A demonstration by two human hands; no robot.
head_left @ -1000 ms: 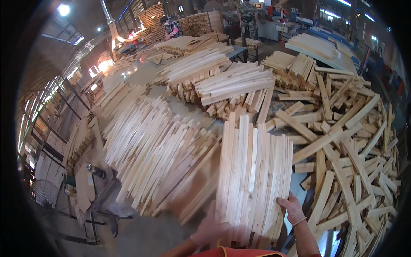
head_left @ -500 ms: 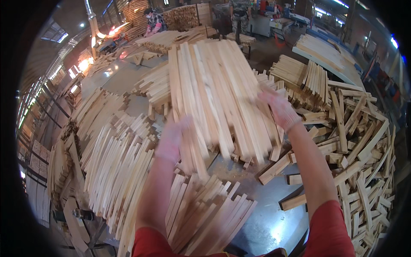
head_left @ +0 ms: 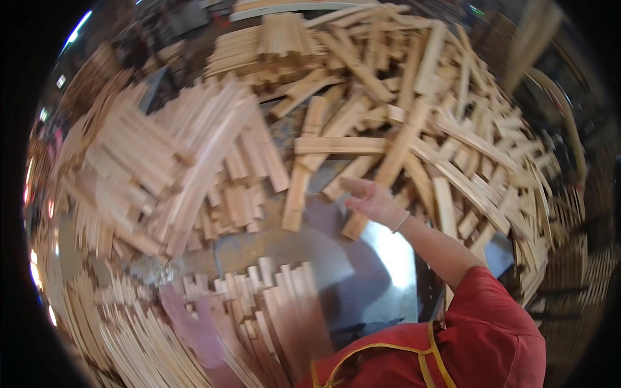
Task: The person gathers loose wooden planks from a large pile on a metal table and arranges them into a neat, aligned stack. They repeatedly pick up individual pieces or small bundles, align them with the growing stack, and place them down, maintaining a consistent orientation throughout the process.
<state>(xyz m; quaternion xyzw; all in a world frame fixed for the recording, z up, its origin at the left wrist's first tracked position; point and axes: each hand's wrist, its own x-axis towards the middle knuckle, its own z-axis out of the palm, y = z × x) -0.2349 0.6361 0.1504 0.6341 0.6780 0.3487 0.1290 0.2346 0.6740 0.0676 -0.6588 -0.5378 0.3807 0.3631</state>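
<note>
My right hand (head_left: pixel 375 202), in a pale pinkish work glove, reaches over the bare metal tabletop (head_left: pixel 310 220) beside the loose wooden pieces. Its fingers stretch leftward, apart from the thumb, and hold nothing. Just under it the end of a short wooden board (head_left: pixel 354 226) shows. My left hand (head_left: pixel 200 326), gloved and blurred, is low on the left above a row of thin wooden strips (head_left: pixel 145 343); its fingers look spread, with nothing seen in them. Farther off, a stack of wooden strips (head_left: pixel 207 136) lies fanned and slanted, away from both hands.
A big jumbled heap of short boards (head_left: pixel 453 142) spreads over the right side. Behind the slanted stack sits a neat pile of strips (head_left: pixel 242 48). More strips (head_left: pixel 294 304) lie near my body, close to the table's front. Blurred machinery (head_left: pixel 184 16) stands in the background.
Both hands have let go of the bundle of strips, which now lies on the stack at left. My view has turned right; my right hand is over the table near the heap.
</note>
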